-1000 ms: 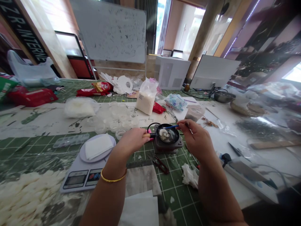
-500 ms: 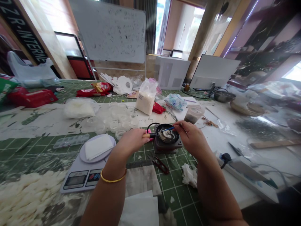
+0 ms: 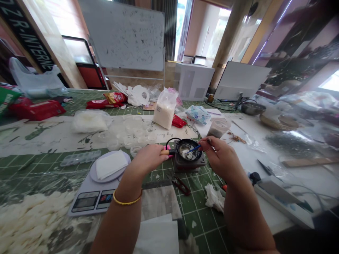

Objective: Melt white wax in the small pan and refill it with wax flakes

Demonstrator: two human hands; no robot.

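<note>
My left hand [image 3: 148, 158] grips the wooden handle of a small black pan [image 3: 186, 149], which sits on a compact electric hot plate [image 3: 189, 165]. Whitish melted material coats the inside of the pan. My right hand [image 3: 219, 158] pinches a thin blue-handled spatula [image 3: 193, 149], with its pale tip down in that white material. A gold bangle [image 3: 127, 200] circles my left wrist.
A digital kitchen scale [image 3: 86, 201] with a round plate and white pad lies left of the hot plate. Red thread snips [image 3: 181, 186], crumpled tissue [image 3: 214, 197], clear plastic cups [image 3: 132, 132] and a power strip [image 3: 283, 203] surround it.
The spatula tip has moved from the back of the pan toward the front, and my right hand has dropped slightly. The white material in the pan has shifted with it.
</note>
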